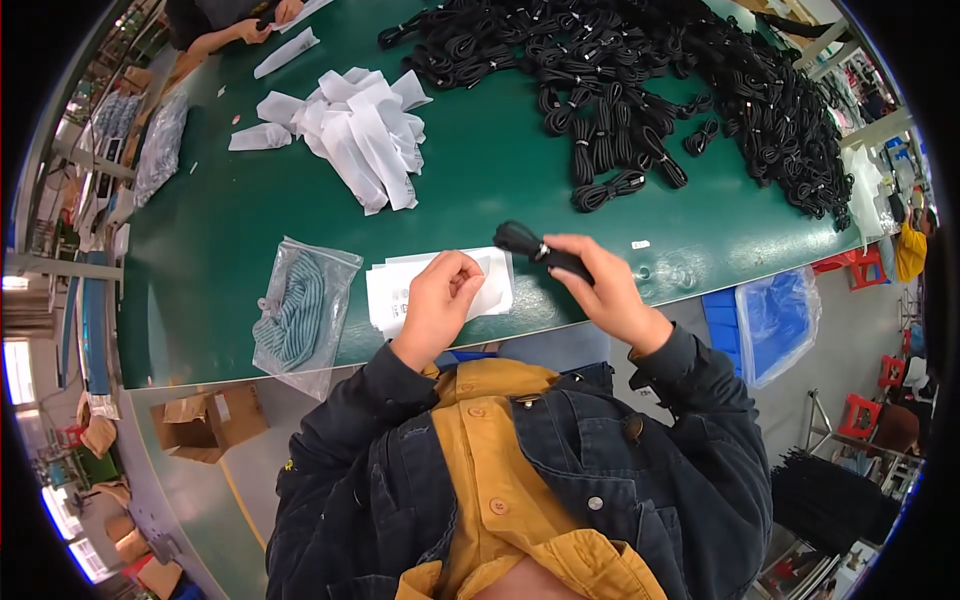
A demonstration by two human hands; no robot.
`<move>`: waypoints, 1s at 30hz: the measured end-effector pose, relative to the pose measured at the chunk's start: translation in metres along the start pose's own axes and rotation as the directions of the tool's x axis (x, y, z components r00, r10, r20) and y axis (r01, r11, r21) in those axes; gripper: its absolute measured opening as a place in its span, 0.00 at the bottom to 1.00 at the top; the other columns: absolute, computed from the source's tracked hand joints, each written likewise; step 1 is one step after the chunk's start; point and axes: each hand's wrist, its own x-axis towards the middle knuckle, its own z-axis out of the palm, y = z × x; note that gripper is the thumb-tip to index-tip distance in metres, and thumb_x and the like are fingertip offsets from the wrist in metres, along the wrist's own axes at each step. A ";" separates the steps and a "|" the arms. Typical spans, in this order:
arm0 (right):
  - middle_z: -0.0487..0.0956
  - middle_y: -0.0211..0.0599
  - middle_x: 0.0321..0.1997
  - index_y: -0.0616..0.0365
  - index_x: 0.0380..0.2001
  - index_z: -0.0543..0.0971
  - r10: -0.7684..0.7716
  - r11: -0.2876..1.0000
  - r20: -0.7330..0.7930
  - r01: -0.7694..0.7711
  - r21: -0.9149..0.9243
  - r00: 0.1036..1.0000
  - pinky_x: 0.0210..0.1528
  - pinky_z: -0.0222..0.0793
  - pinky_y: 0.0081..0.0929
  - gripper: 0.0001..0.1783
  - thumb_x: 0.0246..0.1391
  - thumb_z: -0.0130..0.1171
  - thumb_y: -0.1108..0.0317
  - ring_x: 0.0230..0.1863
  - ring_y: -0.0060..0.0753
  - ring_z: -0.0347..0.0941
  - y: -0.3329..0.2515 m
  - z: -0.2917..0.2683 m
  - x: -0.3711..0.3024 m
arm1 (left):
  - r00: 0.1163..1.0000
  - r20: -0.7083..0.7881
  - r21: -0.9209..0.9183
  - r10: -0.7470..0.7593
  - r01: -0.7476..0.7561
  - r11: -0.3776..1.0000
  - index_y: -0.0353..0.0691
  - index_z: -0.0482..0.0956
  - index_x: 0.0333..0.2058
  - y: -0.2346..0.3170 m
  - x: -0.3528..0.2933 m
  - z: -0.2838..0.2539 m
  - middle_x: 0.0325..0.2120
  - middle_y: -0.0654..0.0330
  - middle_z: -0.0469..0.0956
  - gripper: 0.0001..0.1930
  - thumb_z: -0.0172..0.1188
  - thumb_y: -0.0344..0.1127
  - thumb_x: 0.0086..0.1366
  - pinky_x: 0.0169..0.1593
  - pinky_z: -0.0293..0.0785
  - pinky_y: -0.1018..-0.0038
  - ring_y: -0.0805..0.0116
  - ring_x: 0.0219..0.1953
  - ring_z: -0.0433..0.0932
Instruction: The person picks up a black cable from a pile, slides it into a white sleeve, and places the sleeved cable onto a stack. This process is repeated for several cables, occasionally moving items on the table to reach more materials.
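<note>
Between the thumb and fingers of my right hand (pixel 603 283) is a coiled black cable (pixel 521 240), tied round its middle and held just above the table near its front edge. My left hand (pixel 439 302) is pinched over a stack of white bags (pixel 388 290) lying flat on the table. Its fingertips are closed at the upper edge of a bag; the stack's right part shows between my two hands. Beyond, a loose pile of filled white bags (pixel 357 135) lies at the left. A large heap of coiled black cables (pixel 600 130) covers the far right.
A clear bag with a striped grey-green cloth item (pixel 294 315) lies left of the stack on the green table (pixel 470 170). At the far left another person's hands (pixel 254 30) work. Below the table's right edge stands a blue bin (pixel 724 325) with clear plastic; an open cardboard box (pixel 212 424) sits lower left.
</note>
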 end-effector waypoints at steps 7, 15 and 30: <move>0.80 0.40 0.41 0.58 0.54 0.75 -0.141 0.939 0.295 0.223 -0.264 0.945 0.38 0.73 0.28 0.20 0.57 0.61 0.75 0.37 0.39 0.77 -0.002 -0.007 -0.013 | 0.997 -0.059 -0.099 0.046 -0.052 0.994 0.33 0.73 0.33 -0.002 -0.003 0.003 0.28 0.58 0.71 0.04 0.60 0.22 0.61 0.34 0.69 0.74 0.68 0.27 0.71; 0.75 0.35 0.36 0.57 0.54 0.75 0.501 0.559 0.503 -0.707 0.433 0.704 0.34 0.71 0.27 0.21 0.56 0.62 0.74 0.30 0.33 0.71 0.013 0.010 -0.009 | 0.889 0.096 0.214 0.447 -0.457 0.863 0.36 0.73 0.31 0.022 0.000 0.000 0.33 0.56 0.73 0.07 0.61 0.21 0.55 0.42 0.69 0.67 0.56 0.38 0.72; 0.76 0.37 0.38 0.60 0.44 0.80 -0.058 0.960 -0.005 0.057 0.275 0.998 0.36 0.70 0.23 0.17 0.49 0.68 0.80 0.36 0.28 0.73 -0.008 0.017 0.030 | 0.983 -0.028 -0.018 0.183 -0.183 0.983 0.35 0.75 0.32 0.035 0.025 -0.024 0.41 0.60 0.75 0.03 0.60 0.26 0.63 0.45 0.68 0.76 0.71 0.40 0.71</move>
